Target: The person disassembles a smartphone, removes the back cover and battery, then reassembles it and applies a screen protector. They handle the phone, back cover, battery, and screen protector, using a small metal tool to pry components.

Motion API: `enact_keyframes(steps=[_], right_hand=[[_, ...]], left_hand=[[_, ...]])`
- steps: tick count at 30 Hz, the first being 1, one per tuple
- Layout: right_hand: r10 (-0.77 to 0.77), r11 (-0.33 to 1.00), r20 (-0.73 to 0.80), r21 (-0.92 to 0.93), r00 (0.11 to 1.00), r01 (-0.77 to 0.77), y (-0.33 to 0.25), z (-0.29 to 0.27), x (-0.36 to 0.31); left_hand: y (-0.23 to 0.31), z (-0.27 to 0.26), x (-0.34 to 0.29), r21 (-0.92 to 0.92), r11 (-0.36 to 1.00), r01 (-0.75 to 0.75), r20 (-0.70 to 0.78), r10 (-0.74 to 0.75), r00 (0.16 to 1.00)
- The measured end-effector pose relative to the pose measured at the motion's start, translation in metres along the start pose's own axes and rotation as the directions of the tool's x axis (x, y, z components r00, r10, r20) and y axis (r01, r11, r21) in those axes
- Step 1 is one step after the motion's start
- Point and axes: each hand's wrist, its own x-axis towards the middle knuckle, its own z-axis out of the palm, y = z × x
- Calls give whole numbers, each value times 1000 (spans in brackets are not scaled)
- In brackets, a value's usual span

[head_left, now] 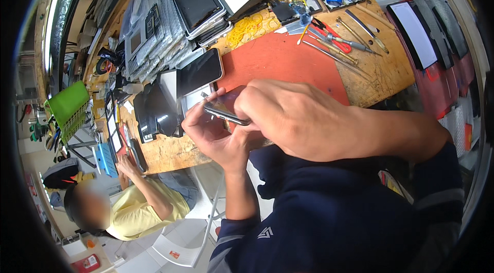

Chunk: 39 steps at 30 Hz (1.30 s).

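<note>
Both the left hand and right hand grip the phone between them.

We hold a dark-screened phone in both hands, just off the workbench front edge. Another phone w/ black screen lies near the bench's left edge, beside the red mat. Tablet, dark screen, grey frame sits on a stack at the back. Clear plastic bags of parts are piled at back-left. White-faced panel, black border off the right edge.
</note>
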Motion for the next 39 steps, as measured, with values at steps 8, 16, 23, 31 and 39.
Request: enact_keyframes(steps=[8, 16, 23, 31, 39], right_hand=[[-20, 999, 6, -27, 1000, 20, 22, 7, -6], [30, 993, 69, -117, 997, -22, 50, 20, -27], [32, 968, 89, -251, 995, -8, 65, 28, -38], [128, 954, 131, -289, 983, -85, 67, 30, -40], [66, 993, -140, -91, 988, -79, 47, -9, -5]], left_hand=[[-1, -1, 2, 35, 999, -30, 12, 29, 999], [7, 4, 1, 171, 981, -91, -21, 96, 995], [10, 1, 2, 117, 993, -35, 5, 35, 999], [12, -4, 11, 33, 999, 16, 85, -19, 996], [-7, 3, 45, -375, 899, 228, 364, -83, 928]])
